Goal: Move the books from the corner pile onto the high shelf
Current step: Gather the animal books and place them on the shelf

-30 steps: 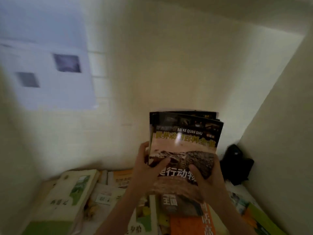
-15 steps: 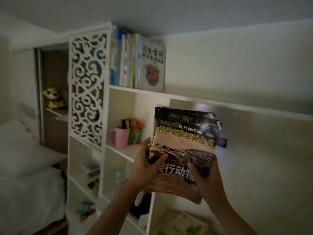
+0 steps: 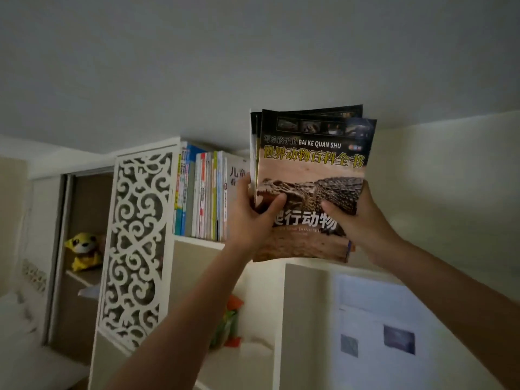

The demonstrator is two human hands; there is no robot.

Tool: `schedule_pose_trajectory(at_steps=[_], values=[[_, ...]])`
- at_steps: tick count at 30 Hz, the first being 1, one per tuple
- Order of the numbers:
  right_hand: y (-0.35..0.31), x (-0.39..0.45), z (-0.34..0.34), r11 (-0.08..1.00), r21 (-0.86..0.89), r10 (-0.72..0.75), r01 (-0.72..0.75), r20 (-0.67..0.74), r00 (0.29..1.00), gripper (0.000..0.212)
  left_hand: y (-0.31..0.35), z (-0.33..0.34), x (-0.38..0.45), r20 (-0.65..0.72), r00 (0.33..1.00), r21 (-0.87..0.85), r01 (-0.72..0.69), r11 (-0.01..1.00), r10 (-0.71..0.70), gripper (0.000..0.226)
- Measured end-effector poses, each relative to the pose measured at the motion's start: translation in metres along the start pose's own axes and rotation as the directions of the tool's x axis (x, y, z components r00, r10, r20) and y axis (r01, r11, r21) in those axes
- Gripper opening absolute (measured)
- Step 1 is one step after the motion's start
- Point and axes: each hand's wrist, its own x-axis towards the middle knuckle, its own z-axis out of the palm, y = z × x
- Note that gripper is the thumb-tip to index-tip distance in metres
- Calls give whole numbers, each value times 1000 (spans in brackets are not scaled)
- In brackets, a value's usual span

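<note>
Books (image 3: 312, 175) in a small stack are up in both our hands, upright and slightly fanned, the front cover showing a crocodile under yellow Chinese lettering and the words BAI KE QUAN SHU. Our left hand (image 3: 250, 218) grips the stack's left edge, thumb curled over the cover and fingers wrapped behind; our right hand (image 3: 357, 218) holds the lower right side the same way, thumb pressed on the front. Both forearms reach up from the near bottom of the view. Beyond the stack runs the high shelf (image 3: 197, 240), a white board just below the ceiling, and the stack's bottom edge hangs near its level, to the right of the shelved row. That row of books (image 3: 202, 192) stands upright at the shelf's left end, spines toward us. Farther left is a white fretwork panel (image 3: 135, 243), and past it a yellow plush toy (image 3: 83, 250) sits in a darker alcove. Low on the right, paper sheets (image 3: 377, 327) hang on the wall.
</note>
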Motion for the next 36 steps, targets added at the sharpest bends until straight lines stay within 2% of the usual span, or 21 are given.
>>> schedule_pose_trajectory(at_steps=[3,7,12,16,18,20,22,24,26,28,29,32,34,36], values=[[28,45,5,992,84,89,-96,82,993,60,-30,12,31,-6,1000,-18,20,1000,-20,55],[57,89,28,949,173,221,-262,227,948,63,-71,12,65,-79,994,-50,68,996,-72,74],[87,125,67,889,217,321,-403,332,887,58,-108,-4,95,-171,982,33,87,996,-80,71],[111,131,86,866,213,370,-453,335,866,44,-132,-5,98,-235,971,112,80,991,-52,66],[118,132,87,848,211,407,-487,330,852,45,-137,-7,101,-199,978,121,91,988,-66,55],[119,131,87,872,114,412,-476,356,839,47,-140,-10,101,-133,987,127,104,986,-87,52],[118,133,88,892,54,398,-449,378,836,40,-144,-12,100,-101,993,174,82,981,-65,51],[116,139,94,892,48,400,-450,381,834,39,-149,-11,102,-139,987,201,104,974,-76,46],[117,147,102,887,54,406,-458,380,831,46,-151,-8,109,-220,967,170,167,971,-128,45],[124,156,110,887,56,404,-458,384,830,63,-151,-8,112,-249,956,173,201,964,-155,51],[129,161,114,890,64,395,-452,389,832,70,-152,-12,109,-224,963,179,192,965,-150,56],[140,172,119,887,105,371,-450,422,828,78,-161,-36,87,-21,996,208,85,974,-83,74],[145,176,120,880,130,358,-458,453,816,80,-168,-52,76,57,998,350,-6,937,-15,83],[148,178,124,882,127,358,-454,444,821,81,-173,-58,76,64,997,503,-76,861,50,82]])
